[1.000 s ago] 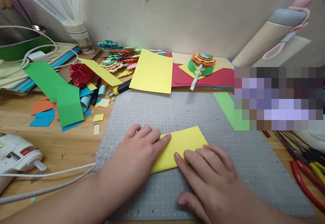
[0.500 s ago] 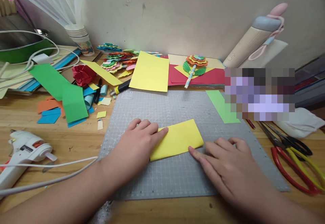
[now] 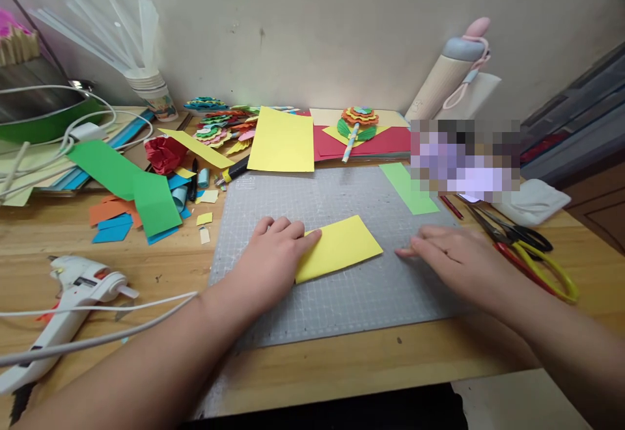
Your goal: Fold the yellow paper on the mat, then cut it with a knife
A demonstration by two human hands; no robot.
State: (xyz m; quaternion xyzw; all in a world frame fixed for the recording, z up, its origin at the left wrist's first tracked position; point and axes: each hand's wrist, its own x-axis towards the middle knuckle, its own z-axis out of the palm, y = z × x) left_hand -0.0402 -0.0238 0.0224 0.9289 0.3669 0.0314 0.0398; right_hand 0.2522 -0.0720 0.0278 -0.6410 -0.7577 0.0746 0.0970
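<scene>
A folded yellow paper point(image 3: 342, 244) lies slanted on the grey cutting mat point(image 3: 322, 316). My left hand point(image 3: 280, 248) holds its left end down, with the index finger stretched along the top and the other fingers bent. To the right of the paper, my right hand point(image 3: 446, 254) is apart from it, over the mat. Its index finger points left, the others are loosely curled, and nothing shows in it. A light green paper strip point(image 3: 409, 188) rests on the mat's upper right part.
A glue gun point(image 3: 83, 293) with its white cord lies at left, below green paper point(image 3: 156, 202) and scraps. Scissors point(image 3: 537, 264) are at right. Behind the mat are a yellow sheet point(image 3: 282, 140), a paper flower point(image 3: 359, 124) and a tilted bottle point(image 3: 442, 75).
My right hand has left the paper's lower edge and moved right, its fingers drawn closer together. My left hand keeps its place on the paper. The camera view has shifted.
</scene>
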